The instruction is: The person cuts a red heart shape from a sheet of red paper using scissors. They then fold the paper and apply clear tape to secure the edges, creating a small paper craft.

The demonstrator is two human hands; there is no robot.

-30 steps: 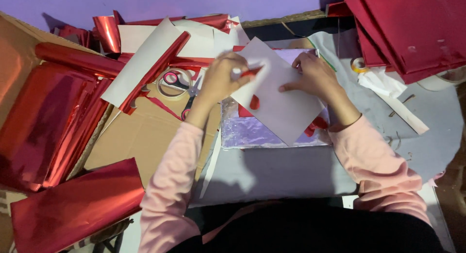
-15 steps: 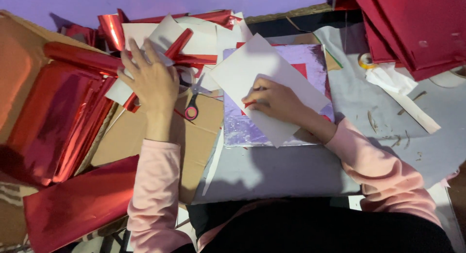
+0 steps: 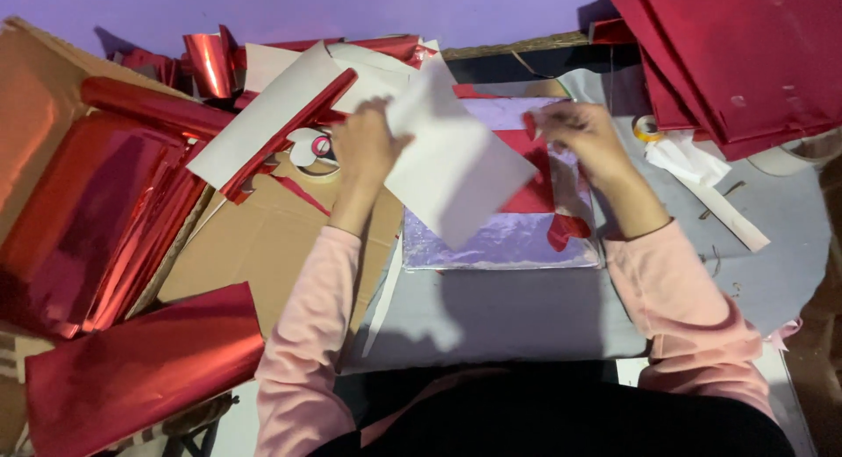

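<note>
The head view looks down on a cluttered grey table (image 3: 526, 317). The left hand (image 3: 364, 146) grips the upper left edge of a white sheet (image 3: 456, 172), its fingers curled together around the paper; the sheet is lifted and tilted, and hangs over a silver foil-covered board (image 3: 504, 242) that lies flat in the middle of the table. The right hand (image 3: 583, 137) is just right of the sheet, over the far part of the board, its fingertips pressed together in a pinch on a small red foil scrap (image 3: 531, 124). More red foil pieces (image 3: 535, 189) lie on the board, partly hidden under the sheet. Both arms wear pink sleeves (image 3: 307, 334).

Left of the left hand, a pair of scissors (image 3: 317, 148) with red-and-white handles lies on brown cardboard (image 3: 263, 238). Further left, shiny red foil rolls (image 3: 96, 220) are heaped, and white cards (image 3: 263, 128) with red edging lie near the purple wall. At the far right, dark red sheets (image 3: 745, 53) are stacked, with a small tape roll (image 3: 647, 128) and white paper strips (image 3: 710, 185) just below them.
</note>
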